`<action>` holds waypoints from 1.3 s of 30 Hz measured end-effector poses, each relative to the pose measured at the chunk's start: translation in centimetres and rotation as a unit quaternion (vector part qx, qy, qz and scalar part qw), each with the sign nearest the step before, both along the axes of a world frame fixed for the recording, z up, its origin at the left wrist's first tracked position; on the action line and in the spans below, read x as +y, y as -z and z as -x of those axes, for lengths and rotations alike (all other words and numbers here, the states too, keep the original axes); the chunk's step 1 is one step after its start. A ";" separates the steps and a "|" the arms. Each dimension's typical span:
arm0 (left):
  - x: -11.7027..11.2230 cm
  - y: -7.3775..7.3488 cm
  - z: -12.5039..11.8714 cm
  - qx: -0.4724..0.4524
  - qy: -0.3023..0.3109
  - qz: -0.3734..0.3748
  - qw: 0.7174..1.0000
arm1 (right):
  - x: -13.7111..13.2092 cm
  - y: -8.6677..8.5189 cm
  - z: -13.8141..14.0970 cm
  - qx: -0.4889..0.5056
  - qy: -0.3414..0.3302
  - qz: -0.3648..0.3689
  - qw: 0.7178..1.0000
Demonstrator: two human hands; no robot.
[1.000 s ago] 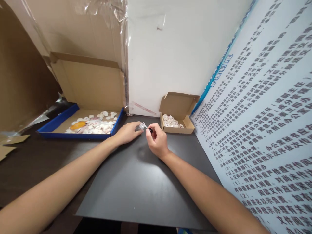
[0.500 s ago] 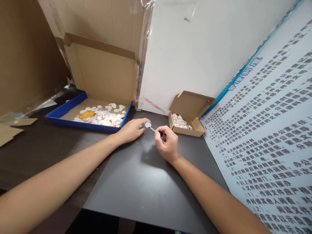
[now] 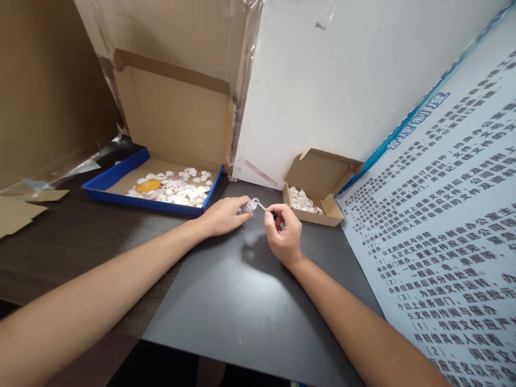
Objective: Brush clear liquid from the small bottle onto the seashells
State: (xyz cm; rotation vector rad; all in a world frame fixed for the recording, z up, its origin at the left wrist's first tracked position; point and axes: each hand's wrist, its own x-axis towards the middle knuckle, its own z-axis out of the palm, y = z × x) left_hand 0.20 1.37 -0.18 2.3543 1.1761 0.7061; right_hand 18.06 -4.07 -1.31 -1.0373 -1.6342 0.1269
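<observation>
My left hand [image 3: 224,216] rests on the black sheet [image 3: 245,301] with its fingers closed round a small clear bottle [image 3: 252,205]. My right hand [image 3: 283,236] pinches a black cap with a thin brush stem [image 3: 266,209]; the stem's tip sits at the bottle's mouth. Both hands meet near the far edge of the sheet, between the two boxes.
A blue-edged cardboard box [image 3: 121,180] with several pale shells and one orange shell stands at the far left. A small brown box [image 3: 322,207] of shells is at the right of my hands. A white board with printed text [image 3: 443,226] leans along the right.
The view has shifted a little, so everything sits slightly further right in the picture. My hands keep their hold on the bottle and the brush cap, with the brush still at the bottle.
</observation>
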 end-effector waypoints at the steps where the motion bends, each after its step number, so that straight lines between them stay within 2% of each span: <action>1: -0.1 -0.1 0.0 0.003 0.000 -0.003 1.000 | 0.1 0.0 -0.1 0.004 0.000 0.001 1.000; 9: -0.6 -0.5 0.0 0.029 0.013 -0.016 0.999 | 0.9 -0.4 -1.1 0.027 -0.018 -0.001 0.999; 14: -0.9 -0.8 -0.1 0.038 0.032 -0.018 0.999 | 1.1 0.0 -1.1 0.036 -0.020 0.003 0.999; 39: -1.0 -1.0 0.0 0.041 0.039 -0.007 0.998 | 1.1 0.6 -1.1 0.045 -0.027 0.009 0.999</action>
